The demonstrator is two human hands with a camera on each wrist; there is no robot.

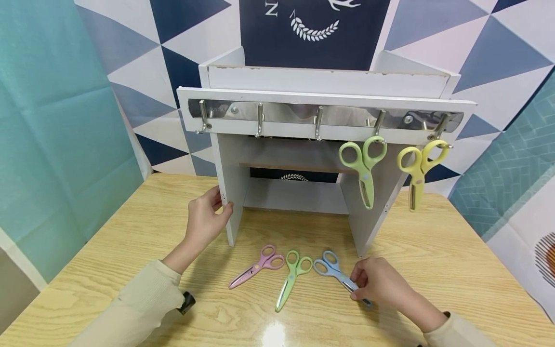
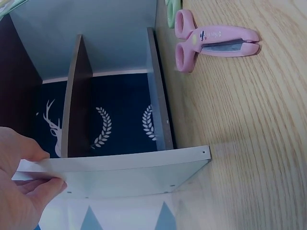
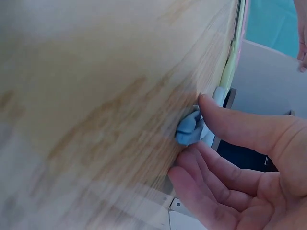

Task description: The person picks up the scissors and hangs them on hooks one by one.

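My left hand grips the front edge of the left side panel of a white shelf, thumb on one face and fingers on the other. Blue scissors lie on the table, handles toward the shelf. Around their blade end, the thumb and fingers of my right hand pinch; the right wrist view shows the blue tip between them. Beside them lie green scissors and pink scissors. From the hook rail hang light green scissors and yellow scissors, at its right end.
The shelf stands on a wooden table against a patterned wall. Its rail juts forward over the scissors, and the three hooks from the left bear nothing. A teal curtain hangs at the left.
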